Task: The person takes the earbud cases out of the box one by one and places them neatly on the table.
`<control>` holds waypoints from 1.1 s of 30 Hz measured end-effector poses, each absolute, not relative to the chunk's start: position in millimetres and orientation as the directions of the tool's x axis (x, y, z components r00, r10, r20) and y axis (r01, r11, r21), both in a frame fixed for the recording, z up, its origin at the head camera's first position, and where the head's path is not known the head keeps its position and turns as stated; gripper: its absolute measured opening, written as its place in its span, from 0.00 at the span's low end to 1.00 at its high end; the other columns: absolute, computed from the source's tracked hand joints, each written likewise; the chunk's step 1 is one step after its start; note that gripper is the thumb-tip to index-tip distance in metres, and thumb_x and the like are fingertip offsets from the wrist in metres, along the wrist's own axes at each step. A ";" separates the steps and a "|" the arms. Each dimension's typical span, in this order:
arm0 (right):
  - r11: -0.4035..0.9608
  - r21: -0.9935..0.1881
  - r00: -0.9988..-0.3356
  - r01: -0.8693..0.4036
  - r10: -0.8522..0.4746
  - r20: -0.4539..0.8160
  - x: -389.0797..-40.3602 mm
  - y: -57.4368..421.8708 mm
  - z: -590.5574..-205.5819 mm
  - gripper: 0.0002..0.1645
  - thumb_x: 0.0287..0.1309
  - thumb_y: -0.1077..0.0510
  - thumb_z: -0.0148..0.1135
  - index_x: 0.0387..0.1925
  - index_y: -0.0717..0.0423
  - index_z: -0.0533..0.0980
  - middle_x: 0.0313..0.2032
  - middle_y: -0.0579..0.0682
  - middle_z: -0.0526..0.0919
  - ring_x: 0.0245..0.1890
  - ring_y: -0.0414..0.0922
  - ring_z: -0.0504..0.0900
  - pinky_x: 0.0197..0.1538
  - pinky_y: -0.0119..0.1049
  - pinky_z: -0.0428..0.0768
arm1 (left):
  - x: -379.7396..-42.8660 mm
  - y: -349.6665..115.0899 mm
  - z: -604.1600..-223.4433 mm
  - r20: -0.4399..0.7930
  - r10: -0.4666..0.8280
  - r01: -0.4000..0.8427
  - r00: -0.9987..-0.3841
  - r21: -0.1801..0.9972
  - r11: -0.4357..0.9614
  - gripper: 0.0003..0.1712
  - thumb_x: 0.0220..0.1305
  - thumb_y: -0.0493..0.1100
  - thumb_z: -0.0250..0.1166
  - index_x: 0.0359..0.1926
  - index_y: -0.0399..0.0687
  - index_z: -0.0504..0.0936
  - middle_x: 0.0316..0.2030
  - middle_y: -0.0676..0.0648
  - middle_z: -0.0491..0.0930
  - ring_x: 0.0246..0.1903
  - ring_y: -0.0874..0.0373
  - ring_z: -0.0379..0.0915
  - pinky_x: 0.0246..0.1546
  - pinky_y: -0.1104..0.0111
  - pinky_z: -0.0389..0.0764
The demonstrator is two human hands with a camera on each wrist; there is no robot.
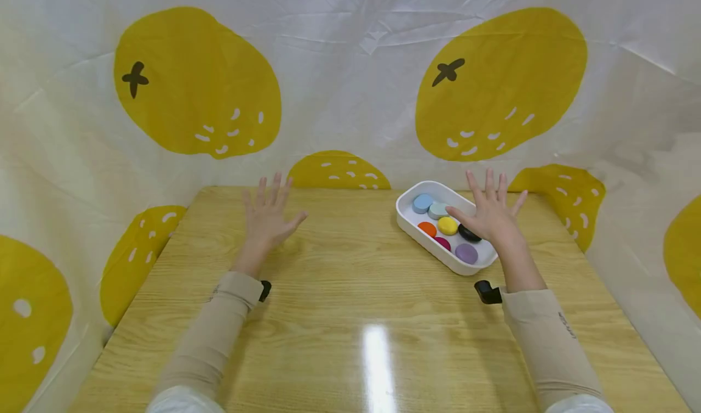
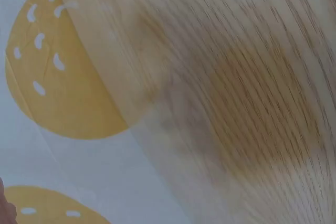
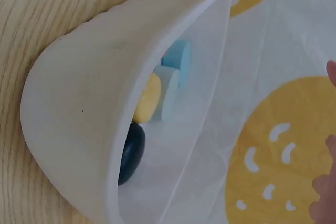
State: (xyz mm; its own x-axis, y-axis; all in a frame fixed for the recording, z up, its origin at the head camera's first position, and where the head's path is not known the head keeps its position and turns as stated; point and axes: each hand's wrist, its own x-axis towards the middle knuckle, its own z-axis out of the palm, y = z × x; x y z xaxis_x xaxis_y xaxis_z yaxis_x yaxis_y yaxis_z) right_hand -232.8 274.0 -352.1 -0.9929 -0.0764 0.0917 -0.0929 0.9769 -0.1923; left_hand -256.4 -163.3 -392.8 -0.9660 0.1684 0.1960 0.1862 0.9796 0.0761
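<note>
Both hands are held out over the table with fingers spread and nothing in them. My left hand (image 1: 267, 219) is over the left part of the wooden table. My right hand (image 1: 491, 215) overlaps the right side of a white tray (image 1: 416, 235) in the head view. Inside the tray lie several smooth rounded discs: a blue one (image 1: 422, 204), a pale green-blue one (image 1: 438, 210), a yellow one (image 1: 447, 225), an orange one (image 1: 427, 229), a crimson one (image 1: 442, 243), a purple one (image 1: 467, 253) and a black one (image 3: 132, 153), partly hidden by the hand in the head view.
The wooden table (image 1: 328, 279) ends against a white curtain (image 1: 350, 97) printed with yellow fruit, which hangs behind it and along both sides. A bright light reflection lies on the tabletop at the front. Each wrist carries a black camera mount (image 1: 487, 292).
</note>
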 end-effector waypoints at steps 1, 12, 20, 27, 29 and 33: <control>0.977 -0.192 -0.993 -0.089 -0.072 0.095 -232.0 274.3 -351.7 0.54 0.52 0.24 0.38 0.69 0.37 0.26 0.67 0.58 0.16 0.63 0.55 0.11 0.50 0.68 0.13 | -257.5 -159.9 -393.7 0.204 0.169 0.190 -0.964 0.088 0.978 0.48 0.60 0.71 0.41 0.71 0.60 0.30 0.70 0.51 0.23 0.68 0.50 0.14 0.60 0.45 0.18; 0.942 -0.333 -0.986 0.037 0.090 0.144 -213.6 289.1 -367.9 0.51 0.59 0.30 0.36 0.69 0.46 0.25 0.65 0.60 0.14 0.62 0.59 0.11 0.51 0.71 0.17 | -274.5 -99.4 -416.6 0.305 0.149 0.223 -0.941 0.224 0.949 0.43 0.63 0.63 0.44 0.72 0.58 0.36 0.71 0.50 0.26 0.69 0.50 0.18 0.64 0.47 0.24; 0.889 -0.431 -0.966 0.154 0.227 0.121 -201.5 293.7 -400.7 0.50 0.62 0.38 0.41 0.69 0.50 0.24 0.64 0.62 0.12 0.61 0.59 0.10 0.50 0.72 0.18 | -288.7 -52.2 -438.0 0.315 0.177 0.268 -0.932 0.272 0.924 0.42 0.63 0.61 0.45 0.72 0.57 0.39 0.71 0.50 0.28 0.70 0.50 0.23 0.65 0.48 0.28; 0.842 -0.481 -0.949 0.246 0.309 0.055 -191.4 293.8 -416.1 0.53 0.61 0.40 0.45 0.68 0.50 0.23 0.63 0.65 0.13 0.61 0.64 0.13 0.49 0.74 0.20 | -304.0 -8.3 -443.3 0.237 0.219 0.274 -0.947 0.234 0.933 0.41 0.64 0.63 0.42 0.72 0.58 0.40 0.72 0.48 0.33 0.70 0.50 0.25 0.65 0.50 0.27; 0.835 -0.479 -0.946 0.270 0.323 0.028 -189.5 294.2 -419.6 0.54 0.60 0.39 0.45 0.68 0.50 0.22 0.63 0.66 0.13 0.61 0.65 0.13 0.49 0.74 0.20 | -308.4 2.5 -444.4 0.215 0.224 0.270 -0.951 0.216 0.938 0.40 0.64 0.64 0.41 0.72 0.58 0.41 0.72 0.48 0.33 0.70 0.50 0.26 0.65 0.51 0.28; 0.825 -0.472 -0.936 0.310 0.351 -0.002 -186.5 295.2 -427.5 0.55 0.59 0.38 0.47 0.68 0.52 0.22 0.63 0.67 0.13 0.61 0.66 0.13 0.50 0.74 0.21 | -314.6 21.1 -448.1 0.187 0.241 0.279 -0.952 0.211 0.937 0.39 0.64 0.64 0.40 0.72 0.57 0.44 0.72 0.48 0.35 0.70 0.49 0.29 0.66 0.51 0.29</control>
